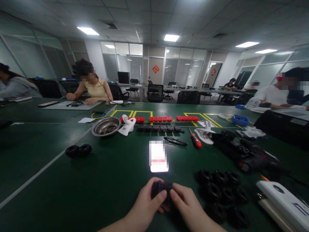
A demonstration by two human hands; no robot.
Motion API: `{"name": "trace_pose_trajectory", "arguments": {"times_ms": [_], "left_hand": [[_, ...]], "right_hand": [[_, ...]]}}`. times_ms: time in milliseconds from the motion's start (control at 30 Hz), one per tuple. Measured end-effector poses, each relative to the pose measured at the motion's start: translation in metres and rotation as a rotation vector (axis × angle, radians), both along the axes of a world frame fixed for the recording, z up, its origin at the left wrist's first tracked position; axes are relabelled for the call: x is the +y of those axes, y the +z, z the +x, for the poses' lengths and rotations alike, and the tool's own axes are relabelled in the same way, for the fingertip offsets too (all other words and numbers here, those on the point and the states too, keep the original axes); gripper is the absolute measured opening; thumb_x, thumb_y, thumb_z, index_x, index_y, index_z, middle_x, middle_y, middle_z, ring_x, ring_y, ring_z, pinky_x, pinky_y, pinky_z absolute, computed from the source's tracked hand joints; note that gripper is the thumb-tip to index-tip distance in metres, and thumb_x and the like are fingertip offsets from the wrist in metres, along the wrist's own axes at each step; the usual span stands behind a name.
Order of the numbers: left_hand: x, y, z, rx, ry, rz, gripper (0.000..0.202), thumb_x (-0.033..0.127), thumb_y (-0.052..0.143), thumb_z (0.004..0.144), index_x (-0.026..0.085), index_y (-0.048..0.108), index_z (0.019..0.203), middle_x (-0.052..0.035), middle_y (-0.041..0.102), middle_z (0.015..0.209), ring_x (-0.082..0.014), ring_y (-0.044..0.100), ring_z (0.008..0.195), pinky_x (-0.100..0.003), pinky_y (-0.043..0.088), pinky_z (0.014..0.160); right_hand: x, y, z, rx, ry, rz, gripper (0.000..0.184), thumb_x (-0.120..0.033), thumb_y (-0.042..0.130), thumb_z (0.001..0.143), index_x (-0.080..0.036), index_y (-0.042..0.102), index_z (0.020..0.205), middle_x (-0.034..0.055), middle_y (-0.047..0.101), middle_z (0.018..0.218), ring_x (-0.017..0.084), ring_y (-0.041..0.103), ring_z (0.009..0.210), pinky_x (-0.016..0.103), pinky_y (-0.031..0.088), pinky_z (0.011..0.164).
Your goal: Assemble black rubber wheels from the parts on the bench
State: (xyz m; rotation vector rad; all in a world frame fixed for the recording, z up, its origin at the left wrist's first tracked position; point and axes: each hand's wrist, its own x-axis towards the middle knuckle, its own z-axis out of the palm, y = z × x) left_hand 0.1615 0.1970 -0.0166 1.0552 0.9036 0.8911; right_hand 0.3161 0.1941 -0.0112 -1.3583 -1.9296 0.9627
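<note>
I've got both hands near centre: left hand and right hand, fingers pinching one small black wheel btwn them. Best to grip evenly, thumbs on the tread. Looks like ribbed rubber, round; more wheels lie right on the green tabletop.

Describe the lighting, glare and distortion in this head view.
Head view: ceiling panels light the room evenly; the phone screen is blown out white; wide-angle lens bends the table lines and ceiling edges; the black wheel between left hand and right hand is dark, detail lost.
</note>
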Motion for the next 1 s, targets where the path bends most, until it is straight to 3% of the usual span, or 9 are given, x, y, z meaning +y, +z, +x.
{"name": "trace_pose_trajectory", "arguments": {"times_ms": [167, 367, 533, 667, 767, 867, 1000], "left_hand": [[0.006, -0.008, -0.002, 0.077, -0.063, -0.023, 0.050, 0.057, 0.051, 0.065, 0.015, 0.042, 0.090, -0.0023, 0.057, 0.065, -0.0106, 0.055, 0.044, -0.019, 0.037, 0.038], [0.010, -0.011, -0.004, 0.027, -0.036, 0.033, 0.048, 0.056, 0.055, 0.063, 0.017, 0.043, 0.088, 0.0015, 0.051, 0.066, -0.0054, 0.045, 0.044, -0.017, 0.031, 0.040], [0.003, -0.016, -0.003, 0.057, -0.048, 0.096, 0.049, 0.052, 0.056, 0.066, 0.018, 0.041, 0.097, 0.0018, 0.052, 0.063, -0.0047, 0.042, 0.041, -0.017, 0.029, 0.038], [-0.001, -0.016, -0.001, 0.060, -0.048, 0.115, 0.051, 0.054, 0.054, 0.066, 0.017, 0.038, 0.097, 0.0043, 0.050, 0.054, -0.0062, 0.045, 0.039, -0.016, 0.032, 0.036], [-0.001, -0.012, 0.000, 0.022, -0.011, 0.108, 0.052, 0.055, 0.053, 0.066, 0.017, 0.037, 0.096, -0.0011, 0.057, 0.065, -0.0096, 0.054, 0.043, -0.018, 0.037, 0.038], [-0.001, -0.006, 0.002, 0.038, 0.044, 0.059, 0.044, 0.048, 0.053, 0.069, 0.016, 0.037, 0.093, -0.0015, 0.058, 0.065, -0.0107, 0.056, 0.043, -0.018, 0.038, 0.038], [-0.004, 0.000, 0.004, 0.043, 0.114, 0.065, 0.040, 0.039, 0.054, 0.068, 0.016, 0.034, 0.094, 0.0029, 0.055, 0.060, -0.0086, 0.052, 0.039, -0.018, 0.038, 0.037]], "right_hand": [[0.003, 0.006, 0.003, -0.136, 0.070, 0.027, 0.037, -0.052, 0.038, 0.075, -0.017, 0.048, 0.068, 0.0045, 0.053, 0.064, 0.016, 0.047, 0.056, 0.025, 0.034, 0.050], [0.005, 0.015, 0.003, -0.044, 0.085, -0.040, 0.044, -0.049, 0.050, 0.069, -0.018, 0.047, 0.098, 0.0076, 0.058, 0.085, 0.020, 0.054, 0.072, 0.027, 0.040, 0.062], [0.006, 0.010, 0.004, 0.053, 0.111, -0.012, 0.048, -0.058, 0.029, 0.078, -0.015, 0.051, 0.079, 0.0049, 0.055, 0.068, 0.017, 0.050, 0.061, 0.026, 0.038, 0.055], [0.002, 0.006, 0.002, 0.067, 0.042, -0.005, 0.039, -0.048, 0.034, 0.081, -0.015, 0.051, 0.070, 0.0036, 0.054, 0.065, 0.016, 0.050, 0.061, 0.025, 0.039, 0.055], [-0.004, 0.009, 0.000, 0.109, 0.059, 0.015, 0.025, -0.038, 0.047, 0.078, -0.016, 0.052, 0.088, 0.0041, 0.058, 0.076, 0.017, 0.053, 0.067, 0.026, 0.042, 0.059], [-0.010, 0.015, 0.000, 0.079, 0.066, 0.108, 0.034, -0.025, 0.054, 0.075, -0.020, 0.047, 0.108, 0.0057, 0.057, 0.097, 0.019, 0.054, 0.086, 0.029, 0.042, 0.076], [-0.013, 0.019, 0.000, 0.065, 0.067, 0.220, 0.042, -0.022, 0.053, 0.076, -0.024, 0.041, 0.116, 0.0052, 0.052, 0.109, 0.019, 0.049, 0.098, 0.032, 0.038, 0.085]]}}
